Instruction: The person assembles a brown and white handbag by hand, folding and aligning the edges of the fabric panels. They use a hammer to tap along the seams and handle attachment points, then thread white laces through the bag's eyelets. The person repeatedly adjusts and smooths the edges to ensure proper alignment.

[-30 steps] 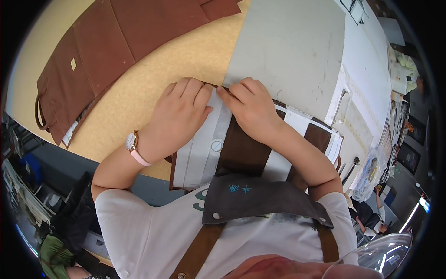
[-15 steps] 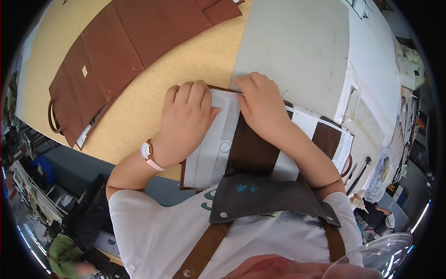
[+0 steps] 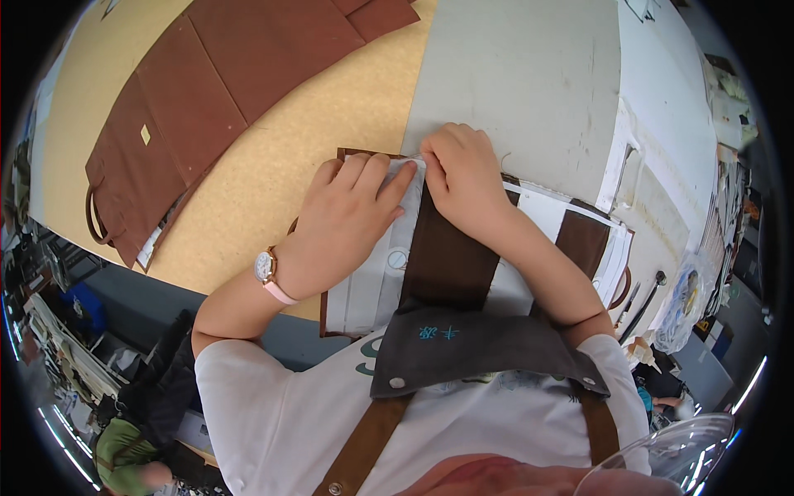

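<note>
A brown panel backed with white strips (image 3: 364, 285) lies in front of me, a dark brown band (image 3: 451, 260) across its middle. My left hand (image 3: 343, 219) rests on its left part, fingers spread and lightly bent, the index fingertip near the top edge. At that edge my right hand (image 3: 467, 178) is closed in a pinch on the upper end of a pale, translucent strip (image 3: 395, 285); the pinched bit is tiny and partly hidden by the fingers. A small round disc (image 3: 398, 260) shows on this strip. The panel's near edge runs under my grey apron bib.
A large reddish-brown leather piece (image 3: 198, 83) with a loop handle lies at the far left of the tan table (image 3: 314, 124). A grey board (image 3: 521, 83) spans the far middle. Tools (image 3: 649, 298) and a clear plastic bag (image 3: 682, 310) sit at right. A person in green (image 3: 124, 450) is behind left.
My left hand has moved right, its index finger now stretched toward my right fingertips. My right hand has closed into a pinch at the panel's top edge.
</note>
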The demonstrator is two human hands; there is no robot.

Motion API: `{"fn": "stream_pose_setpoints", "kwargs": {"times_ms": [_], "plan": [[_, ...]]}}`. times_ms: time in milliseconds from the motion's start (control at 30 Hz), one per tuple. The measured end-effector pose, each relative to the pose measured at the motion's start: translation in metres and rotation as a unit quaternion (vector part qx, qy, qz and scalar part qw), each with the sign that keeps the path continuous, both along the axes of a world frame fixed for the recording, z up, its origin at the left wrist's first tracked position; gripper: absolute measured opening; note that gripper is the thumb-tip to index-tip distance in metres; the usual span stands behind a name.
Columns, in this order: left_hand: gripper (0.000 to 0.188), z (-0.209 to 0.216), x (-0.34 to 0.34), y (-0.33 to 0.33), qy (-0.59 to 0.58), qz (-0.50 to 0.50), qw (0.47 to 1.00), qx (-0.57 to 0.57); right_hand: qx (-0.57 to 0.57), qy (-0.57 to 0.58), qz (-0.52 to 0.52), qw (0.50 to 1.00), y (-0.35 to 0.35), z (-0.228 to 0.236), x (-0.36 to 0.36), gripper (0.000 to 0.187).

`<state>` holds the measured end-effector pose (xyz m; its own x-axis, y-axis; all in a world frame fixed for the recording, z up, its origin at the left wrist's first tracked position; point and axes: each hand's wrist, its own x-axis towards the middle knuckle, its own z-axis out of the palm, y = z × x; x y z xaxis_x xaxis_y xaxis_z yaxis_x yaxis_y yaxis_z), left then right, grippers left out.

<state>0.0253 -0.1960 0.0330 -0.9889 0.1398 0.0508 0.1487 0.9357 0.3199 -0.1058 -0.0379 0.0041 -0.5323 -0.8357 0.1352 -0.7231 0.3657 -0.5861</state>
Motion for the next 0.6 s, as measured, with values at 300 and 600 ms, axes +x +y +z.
{"fn": "stream_pose_setpoints", "kwargs": {"times_ms": [300, 600], "plan": [[0.058, -0.008, 0.0, -0.006, 0.02, 0.026, 0.998, 0.061, -0.043, 0.124, 0.133, 0.982, 0.019, -0.004, -0.011, 0.021], [0.043, -0.004, 0.0, 0.002, 0.018, 0.023, 1.0, -0.009, -0.024, 0.227, 0.131, 0.965, 0.025, -0.001, -0.001, 0.028]]}}
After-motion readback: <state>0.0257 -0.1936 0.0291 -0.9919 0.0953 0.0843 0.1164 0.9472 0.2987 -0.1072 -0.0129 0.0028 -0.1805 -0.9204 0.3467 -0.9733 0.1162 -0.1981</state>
